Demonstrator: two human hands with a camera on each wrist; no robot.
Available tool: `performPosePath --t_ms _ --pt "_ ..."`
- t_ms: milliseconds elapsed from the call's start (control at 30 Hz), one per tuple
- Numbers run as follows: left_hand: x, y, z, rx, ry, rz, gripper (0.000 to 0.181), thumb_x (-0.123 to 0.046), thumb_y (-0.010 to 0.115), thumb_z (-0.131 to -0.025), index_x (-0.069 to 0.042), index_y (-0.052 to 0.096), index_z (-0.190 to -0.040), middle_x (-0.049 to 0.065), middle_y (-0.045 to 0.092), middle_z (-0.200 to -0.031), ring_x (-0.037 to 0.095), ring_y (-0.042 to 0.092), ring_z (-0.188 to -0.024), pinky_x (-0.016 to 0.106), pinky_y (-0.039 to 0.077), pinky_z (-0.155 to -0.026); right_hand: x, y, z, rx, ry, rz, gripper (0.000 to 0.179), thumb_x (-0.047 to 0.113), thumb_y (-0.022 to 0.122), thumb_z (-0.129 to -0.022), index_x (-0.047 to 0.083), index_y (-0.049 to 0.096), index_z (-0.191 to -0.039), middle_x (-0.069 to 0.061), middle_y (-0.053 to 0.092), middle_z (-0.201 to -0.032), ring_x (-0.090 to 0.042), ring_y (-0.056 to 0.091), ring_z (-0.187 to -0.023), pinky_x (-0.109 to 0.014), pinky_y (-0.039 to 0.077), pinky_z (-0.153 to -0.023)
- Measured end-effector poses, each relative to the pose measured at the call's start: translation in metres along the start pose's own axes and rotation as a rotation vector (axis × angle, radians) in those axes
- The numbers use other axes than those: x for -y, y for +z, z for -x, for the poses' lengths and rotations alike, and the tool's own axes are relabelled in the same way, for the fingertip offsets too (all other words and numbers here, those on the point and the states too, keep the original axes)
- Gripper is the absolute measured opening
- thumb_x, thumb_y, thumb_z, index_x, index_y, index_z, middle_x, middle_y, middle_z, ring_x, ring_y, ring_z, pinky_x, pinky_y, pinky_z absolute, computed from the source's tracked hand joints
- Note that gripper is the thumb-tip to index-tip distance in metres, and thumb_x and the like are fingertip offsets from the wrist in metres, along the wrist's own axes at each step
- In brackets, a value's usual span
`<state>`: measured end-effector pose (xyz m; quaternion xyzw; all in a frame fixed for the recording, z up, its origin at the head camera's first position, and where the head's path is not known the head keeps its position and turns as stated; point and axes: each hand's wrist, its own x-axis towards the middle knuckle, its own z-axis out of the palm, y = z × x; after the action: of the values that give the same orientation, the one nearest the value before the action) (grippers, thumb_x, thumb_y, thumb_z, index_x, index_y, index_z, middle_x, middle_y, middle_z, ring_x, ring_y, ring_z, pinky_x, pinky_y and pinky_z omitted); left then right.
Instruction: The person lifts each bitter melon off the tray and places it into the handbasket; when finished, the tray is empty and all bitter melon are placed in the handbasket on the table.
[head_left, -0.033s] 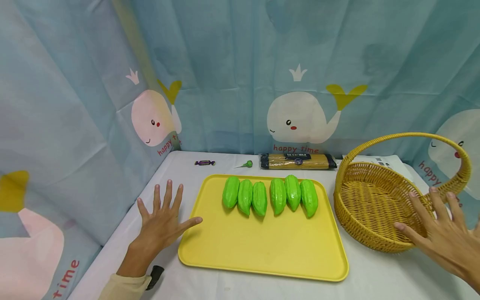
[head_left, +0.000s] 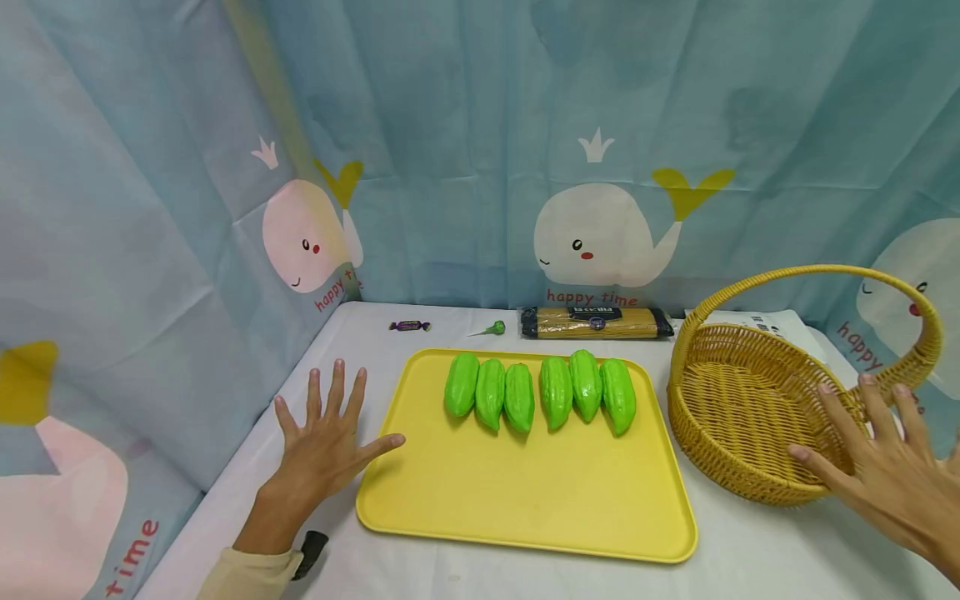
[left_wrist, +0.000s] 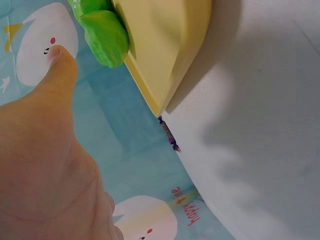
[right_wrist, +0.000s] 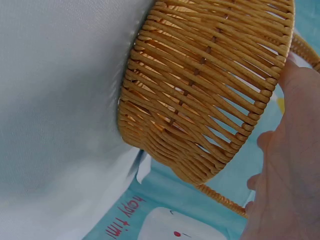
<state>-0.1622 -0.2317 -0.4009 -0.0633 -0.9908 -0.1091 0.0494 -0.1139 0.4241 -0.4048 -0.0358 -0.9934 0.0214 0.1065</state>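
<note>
Far left, the left hand [head_left: 322, 446] is hovering beside the yellow tray [head_left: 525, 496], fingers spreading straight and apart, gripping nothing; its thumb is reaching across the tray's left edge in the head view but is staying clear of it in the wrist view. Behind, a wrapped candy [head_left: 409, 326] is lying on the white cloth [head_left: 450, 571]. On the tray, six green gourds [head_left: 519, 398] are resting along the far side in two groups of three, no hand touching them. A small green item [head_left: 495, 328] and a pasta packet [head_left: 596, 323] are sitting behind the tray. To the right, the wicker basket [head_left: 716, 450] is standing just beside the tray, showing no contents. Far right, the right hand [head_left: 896, 475] is hanging by the basket's near-right rim, fingers spreading apart, holding nothing; can't tell if it's touching. Nothing is visibly changing from the preceding head frame, so no gourd is being handled.
</note>
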Motion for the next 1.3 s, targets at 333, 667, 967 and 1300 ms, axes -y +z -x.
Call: performPosePath --t_ms 333,667,967,1300 --pt "-0.003 0.0 -0.002 -0.023 0.015 -0.014 0.118 -0.078 0.063 -0.089 -0.009 0.016 -0.171 0.024 0.0 -0.177 0.057 -0.005 -0.158 0.086 -0.014 -0.11 0.001 -0.001 -0.001 -0.009 0.004 0.007 0.109 0.077 0.048 -0.098 0.021 -0.012 -0.169 -0.031 -0.022 -0.169 -0.05 -0.036 -0.151 -0.075 -0.029 -0.11" --pt "-0.006 -0.004 -0.002 -0.018 0.023 -0.004 0.117 -0.078 0.063 -0.09 -0.009 0.014 -0.171 0.022 -0.004 -0.177 0.055 -0.009 -0.159 0.085 -0.014 -0.111 0.007 -0.005 0.001 -0.03 -0.018 0.014 0.108 0.076 0.048 -0.098 0.021 -0.011 -0.17 -0.029 -0.021 -0.171 -0.048 -0.034 -0.153 -0.075 -0.028 -0.112" --pt "-0.008 -0.002 -0.011 -0.059 0.083 0.01 0.111 -0.073 0.062 -0.094 -0.011 0.012 -0.172 0.02 -0.002 -0.178 0.052 -0.005 -0.16 0.086 -0.007 -0.112 0.028 -0.016 0.0 -0.056 -0.069 -0.01 0.103 0.07 0.051 -0.1 0.025 -0.009 -0.171 -0.019 -0.024 -0.174 -0.047 -0.028 -0.156 -0.082 -0.02 -0.111" --pt "0.0 -0.01 -0.041 0.196 0.053 0.397 0.068 -0.029 0.072 -0.102 0.0 0.047 -0.158 0.028 0.044 -0.162 0.049 0.051 -0.141 0.064 0.045 -0.111 0.091 -0.037 -0.008 -0.228 -0.292 -0.334 0.073 0.032 0.076 -0.098 0.01 0.045 -0.16 -0.029 0.037 -0.159 -0.057 0.032 -0.144 -0.081 0.018 -0.116"
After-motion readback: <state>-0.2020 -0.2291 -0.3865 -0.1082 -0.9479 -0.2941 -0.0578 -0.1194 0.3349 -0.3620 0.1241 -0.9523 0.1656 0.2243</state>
